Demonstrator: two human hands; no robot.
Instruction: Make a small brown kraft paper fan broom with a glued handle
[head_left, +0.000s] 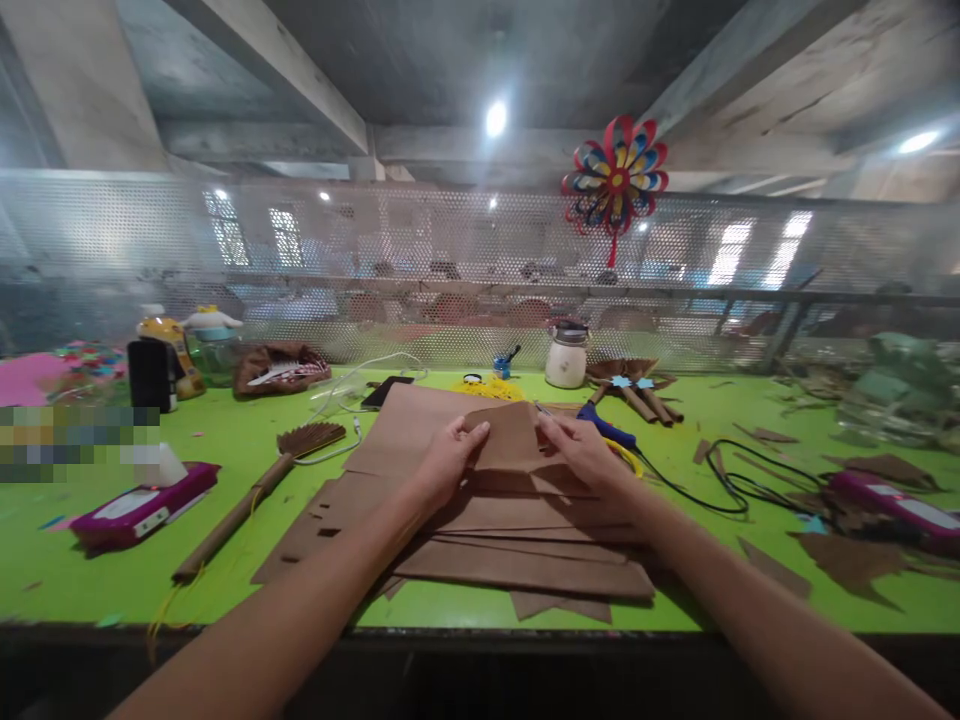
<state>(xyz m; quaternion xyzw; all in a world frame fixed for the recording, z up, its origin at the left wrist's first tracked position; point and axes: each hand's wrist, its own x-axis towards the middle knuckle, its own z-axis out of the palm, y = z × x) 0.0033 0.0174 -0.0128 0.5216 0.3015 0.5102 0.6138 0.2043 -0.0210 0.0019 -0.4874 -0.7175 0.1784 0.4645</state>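
A piece of brown kraft paper (pixel 506 435) is held up in front of me between both hands. My left hand (pixel 452 458) pinches its left edge, thumb on the near face. At its right edge my right hand (pixel 579 447) has its fingers closed; a small dark sliver shows by the fingertips, too small to name. Beneath lies a stack of brown paper sheets (pixel 525 560), with a cut sheet with small slots (pixel 322 525) at the left. Just behind my right hand rests a blue glue gun (pixel 611 425), its trigger side partly hidden.
A brown paper fan-topped stick (pixel 240 520) lies left, near a purple power strip (pixel 150 505). Another purple strip (pixel 900 500), a black cable (pixel 731 490) and paper scraps (pixel 847 565) lie right. A white jar (pixel 566 358) and yellow string (pixel 495 388) stand behind.
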